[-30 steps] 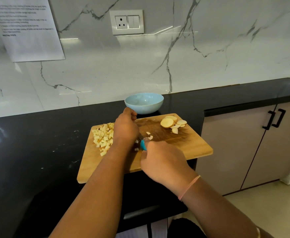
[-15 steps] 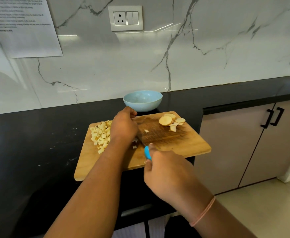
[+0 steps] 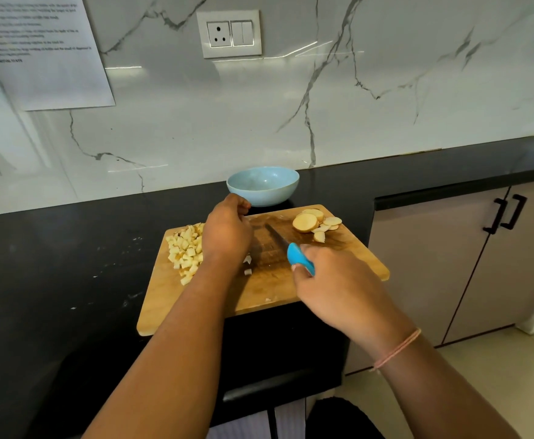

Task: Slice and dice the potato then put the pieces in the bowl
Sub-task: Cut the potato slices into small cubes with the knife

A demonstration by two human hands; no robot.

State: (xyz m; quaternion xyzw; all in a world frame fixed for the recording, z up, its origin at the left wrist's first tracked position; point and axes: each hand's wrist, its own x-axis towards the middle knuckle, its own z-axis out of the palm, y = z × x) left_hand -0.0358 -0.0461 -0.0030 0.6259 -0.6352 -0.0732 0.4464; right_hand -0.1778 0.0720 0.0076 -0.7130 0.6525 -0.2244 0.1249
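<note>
- Pale diced potato cubes (image 3: 185, 251) are heaped left on the wooden cutting board (image 3: 259, 289); the light-blue round bowl (image 3: 263, 185) looks empty.
- Round potato slices (image 3: 314, 223), upper right, are undiced.
- Grip: right hand (image 3: 338, 280) holds the blue-handled knife (image 3: 298, 257); left hand (image 3: 227, 232) curled, cannot tell.

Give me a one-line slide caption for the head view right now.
Right hand grips blue-handled knife over the cutting board: diced potato at left, slices at right, empty blue bowl behind.
</note>
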